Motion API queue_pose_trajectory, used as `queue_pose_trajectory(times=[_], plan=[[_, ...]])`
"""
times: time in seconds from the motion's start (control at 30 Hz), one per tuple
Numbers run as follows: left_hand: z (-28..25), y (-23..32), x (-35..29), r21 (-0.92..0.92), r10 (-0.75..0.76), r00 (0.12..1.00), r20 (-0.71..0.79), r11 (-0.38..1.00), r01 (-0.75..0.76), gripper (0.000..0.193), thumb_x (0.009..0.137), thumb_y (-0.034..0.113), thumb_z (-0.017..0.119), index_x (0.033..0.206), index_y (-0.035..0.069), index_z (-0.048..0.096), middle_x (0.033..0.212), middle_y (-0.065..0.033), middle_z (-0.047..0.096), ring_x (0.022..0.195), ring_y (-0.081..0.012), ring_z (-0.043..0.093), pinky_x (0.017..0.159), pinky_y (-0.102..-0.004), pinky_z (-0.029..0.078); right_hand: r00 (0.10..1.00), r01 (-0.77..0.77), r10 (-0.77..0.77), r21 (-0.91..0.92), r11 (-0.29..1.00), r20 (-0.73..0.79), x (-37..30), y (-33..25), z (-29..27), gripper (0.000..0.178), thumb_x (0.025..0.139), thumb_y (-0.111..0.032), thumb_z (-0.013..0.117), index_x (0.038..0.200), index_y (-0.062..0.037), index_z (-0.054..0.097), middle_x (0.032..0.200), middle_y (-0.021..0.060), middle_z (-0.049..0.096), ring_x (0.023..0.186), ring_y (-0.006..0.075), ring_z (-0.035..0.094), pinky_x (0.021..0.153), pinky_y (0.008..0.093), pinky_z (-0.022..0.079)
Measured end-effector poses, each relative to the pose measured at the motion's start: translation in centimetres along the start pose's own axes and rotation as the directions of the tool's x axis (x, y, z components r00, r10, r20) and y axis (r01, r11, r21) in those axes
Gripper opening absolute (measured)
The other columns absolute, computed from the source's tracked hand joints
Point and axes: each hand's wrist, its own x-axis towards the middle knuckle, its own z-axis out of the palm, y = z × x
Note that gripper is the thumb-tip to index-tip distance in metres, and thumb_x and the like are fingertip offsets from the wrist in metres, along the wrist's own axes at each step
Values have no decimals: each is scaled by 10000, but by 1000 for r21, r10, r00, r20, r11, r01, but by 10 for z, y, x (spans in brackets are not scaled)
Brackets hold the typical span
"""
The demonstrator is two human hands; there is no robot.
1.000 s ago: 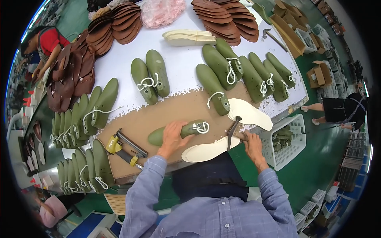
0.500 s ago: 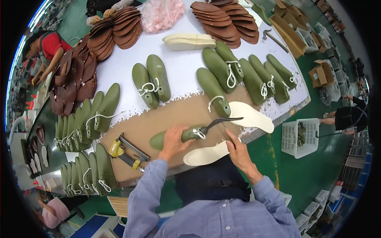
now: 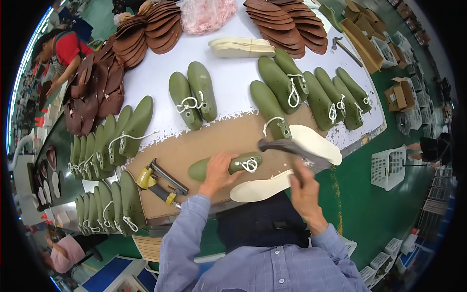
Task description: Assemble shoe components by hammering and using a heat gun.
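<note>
The left grip is wrapped over a green shoe last lying at the near middle of the worktop; the right grip is clenched around a hammer (its handle is blurred). A stray blow might catch the left grip, and loose holding could let the rounded last roll. Cream insoles crowd the right, a nail gun the left; paired lasts lie beyond.

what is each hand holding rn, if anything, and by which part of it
The right hand holds a dark-headed hammer by its blurred handle; the left hand grips a white-corded, green, foot-shaped last around its middle.
</note>
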Motion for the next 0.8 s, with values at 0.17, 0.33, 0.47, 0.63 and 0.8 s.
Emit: queue_pose_trajectory(times=[0.17, 0.33, 0.47, 0.63, 0.8], plan=[[2, 0, 4, 26, 17, 999, 27, 999, -18, 533, 645, 292, 850, 1082, 99, 614, 988, -104, 644, 936, -320, 610, 800, -430, 469, 963, -27, 65, -142, 989, 263, -21, 23, 21, 364, 913, -95, 633, 1269, -103, 555, 981, 213, 668, 848, 377, 676, 721, 415, 545], [-3, -11, 3, 45, 66, 987, 144, 996, -73, 533, 674, 305, 835, 1111, 99, 610, 1013, -116, 618, 982, -328, 576, 824, -431, 456, 989, 101, -81, -158, 982, 124, -3, 35, 21, 390, 877, -103, 679, 1251, -143, 578, 871, 175, 646, 741, 382, 641, 624, 423, 517], [-10, -14, 4, -41, 43, 928, 371, 999, -30, 564, 689, 250, 809, 1190, 100, 597, 1081, -116, 636, 1033, -325, 587, 923, -426, 443, 1000, 1, -8, -236, 972, -29, -28, 57, -16, 393, 840, -94, 707, 1217, -152, 614, 812, 136, 624, 673, 339, 631, 581, 375, 508], [0, 5, 30, -65, 256, 781, 570, 961, -268, 621, 647, 226, 814, 1225, 166, 593, 1198, -44, 615, 1186, -299, 514, 1051, -512, 332, 901, -369, 270, -272, 889, -339, -71, 102, -74, 366, 831, -96, 699, 1189, -95, 625, 912, 115, 640, 795, 292, 649, 690, 367, 516], [7, 6, 95, 78, 229, 729, 645, 929, -361, 604, 680, 170, 794, 1244, 246, 591, 1228, 12, 605, 1232, -313, 482, 1083, -555, 306, 610, -647, 418, -117, 754, -673, -60, 171, -121, 404, 871, -115, 625, 1271, -108, 572, 1097, 128, 603, 995, 319, 612, 847, 401, 490]])
